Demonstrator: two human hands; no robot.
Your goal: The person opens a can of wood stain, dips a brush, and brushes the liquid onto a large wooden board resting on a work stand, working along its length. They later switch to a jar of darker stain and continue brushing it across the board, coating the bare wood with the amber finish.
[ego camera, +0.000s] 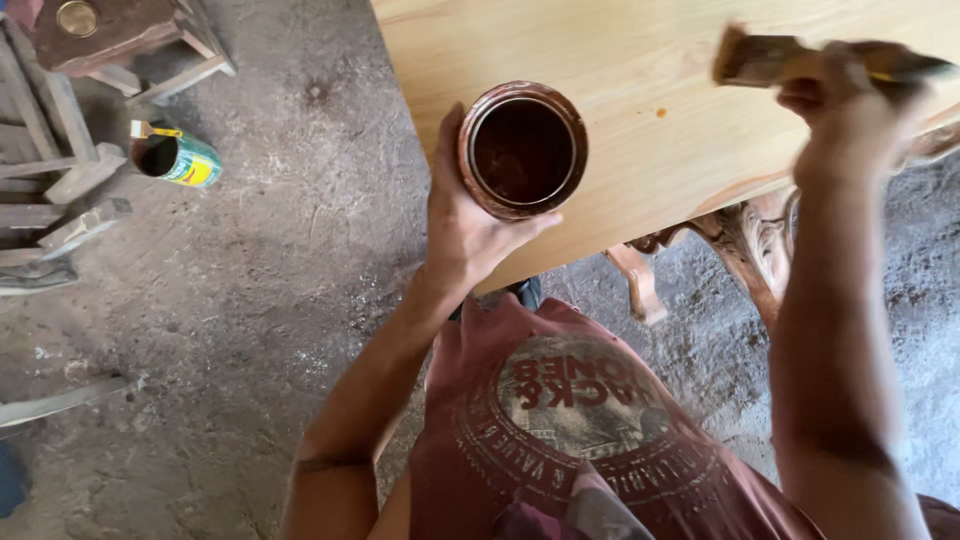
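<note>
The left hand [465, 225] was wrapped around an open can [522, 150], thumb up one side and fingers curled under the other, holding it upright over the near edge of the tabletop [620, 60]. The can was stained brown on its rim and wall, and it held a dark brown liquid that reached well up inside. Whether its base rested on the wood or hung just above it could not be told. The right hand [850, 95] was closed around the handle of a brush [770, 58], raised above the right part of the tabletop; the brush was blurred, its bristle end pointing left. The wood was pale and bare, with one small brown spot [661, 112] between can and brush. A carved leg [750, 245] showed under the tabletop's edge near the right forearm. Well apart on the dirt floor [280, 300], to the left, a second can [178, 157] lay on its side, green and yellow, mouth open, just beside some grey wooden slats [60, 190]. The person wore a dark red printed shirt [570, 430].
</note>
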